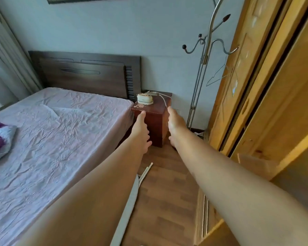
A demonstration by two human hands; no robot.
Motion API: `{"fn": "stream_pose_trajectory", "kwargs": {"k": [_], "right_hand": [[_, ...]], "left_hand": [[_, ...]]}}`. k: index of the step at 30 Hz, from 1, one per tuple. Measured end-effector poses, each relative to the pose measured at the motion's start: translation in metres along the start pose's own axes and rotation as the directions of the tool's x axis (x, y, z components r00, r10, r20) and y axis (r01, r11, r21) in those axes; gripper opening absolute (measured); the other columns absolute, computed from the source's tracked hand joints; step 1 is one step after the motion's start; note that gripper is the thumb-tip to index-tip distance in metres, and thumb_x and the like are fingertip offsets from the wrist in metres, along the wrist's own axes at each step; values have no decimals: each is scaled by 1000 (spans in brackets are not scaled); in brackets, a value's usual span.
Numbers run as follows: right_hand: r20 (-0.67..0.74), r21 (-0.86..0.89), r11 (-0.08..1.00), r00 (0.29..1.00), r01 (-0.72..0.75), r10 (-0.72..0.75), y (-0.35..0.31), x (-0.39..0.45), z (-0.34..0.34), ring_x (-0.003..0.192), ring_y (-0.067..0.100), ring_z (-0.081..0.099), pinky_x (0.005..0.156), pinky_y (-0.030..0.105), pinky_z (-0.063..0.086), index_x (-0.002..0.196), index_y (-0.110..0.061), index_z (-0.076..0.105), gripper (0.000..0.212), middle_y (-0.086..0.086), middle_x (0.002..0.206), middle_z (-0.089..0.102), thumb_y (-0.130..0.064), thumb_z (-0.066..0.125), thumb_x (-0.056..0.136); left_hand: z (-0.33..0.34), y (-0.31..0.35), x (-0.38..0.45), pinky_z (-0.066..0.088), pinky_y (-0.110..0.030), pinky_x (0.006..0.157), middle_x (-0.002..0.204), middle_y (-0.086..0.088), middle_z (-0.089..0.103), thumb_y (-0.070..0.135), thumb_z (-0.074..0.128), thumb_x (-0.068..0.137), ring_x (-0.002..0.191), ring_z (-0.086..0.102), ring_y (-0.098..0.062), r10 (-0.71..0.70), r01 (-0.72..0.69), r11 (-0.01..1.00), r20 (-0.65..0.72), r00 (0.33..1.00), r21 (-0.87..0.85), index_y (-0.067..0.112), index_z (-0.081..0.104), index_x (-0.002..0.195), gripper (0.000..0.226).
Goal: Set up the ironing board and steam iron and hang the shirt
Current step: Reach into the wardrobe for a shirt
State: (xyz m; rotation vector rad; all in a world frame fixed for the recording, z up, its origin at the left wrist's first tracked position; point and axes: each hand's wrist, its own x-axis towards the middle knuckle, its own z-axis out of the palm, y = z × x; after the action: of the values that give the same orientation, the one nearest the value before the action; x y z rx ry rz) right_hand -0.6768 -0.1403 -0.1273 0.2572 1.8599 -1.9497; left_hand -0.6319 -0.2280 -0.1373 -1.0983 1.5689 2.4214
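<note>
Reaching with left hand (140,128) and right hand (173,124), each grip wide and empty, toward steam iron (145,99) on nightstand (155,119) at frame centre; next, presumably, grasping its handle.

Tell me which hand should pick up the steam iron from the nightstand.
Probably the right hand. It is empty and open, with its fingertips near the nightstand edge where the cord hangs, closer to the steam iron. The left hand, also open, sits lower against the nightstand's front.
</note>
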Motion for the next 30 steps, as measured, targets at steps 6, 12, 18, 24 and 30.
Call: {"fn": "stream_pose_trajectory", "kwargs": {"k": [6,12,18,24,30], "right_hand": [[-84,63,997,996,-32,37,-30,43,13,141,28,38,110,43,31,152,-16,38,64,7,157,40,-54,37,101],[-247,105,994,969,13,13,-50,62,3,142,27,37,110,43,31,151,-18,39,65,5,156,40,-58,35,100],[-334,110,992,942,65,-25,-68,61,-34,143,27,36,114,47,27,151,-18,40,64,5,156,40,-58,36,100],[-380,127,983,922,135,-78,-95,48,-62,145,26,34,118,50,25,154,-24,37,65,2,159,37,-60,37,99],[-386,87,978,911,191,-144,-124,33,-82,133,24,45,100,39,34,150,-23,43,60,2,152,46,-57,36,101]], "left_hand": [[7,55,56,19,-47,122,164,-7,22,67,43,91,151,20,-27,-1,-5,997,84,996,71,19,23,157,85],[43,63,92,20,-47,122,163,-8,25,66,45,91,150,23,-28,-59,28,985,185,981,169,19,23,157,84],[89,60,90,30,-48,115,159,-10,34,68,50,87,146,32,-30,-59,5,981,277,959,194,17,32,154,86],[134,69,72,31,-49,116,153,-13,41,65,51,89,141,38,-33,-10,-54,985,362,932,166,12,38,151,82],[175,70,60,49,-36,87,98,-4,58,66,54,85,93,58,-23,9,-53,995,441,897,86,15,61,109,56]]}}
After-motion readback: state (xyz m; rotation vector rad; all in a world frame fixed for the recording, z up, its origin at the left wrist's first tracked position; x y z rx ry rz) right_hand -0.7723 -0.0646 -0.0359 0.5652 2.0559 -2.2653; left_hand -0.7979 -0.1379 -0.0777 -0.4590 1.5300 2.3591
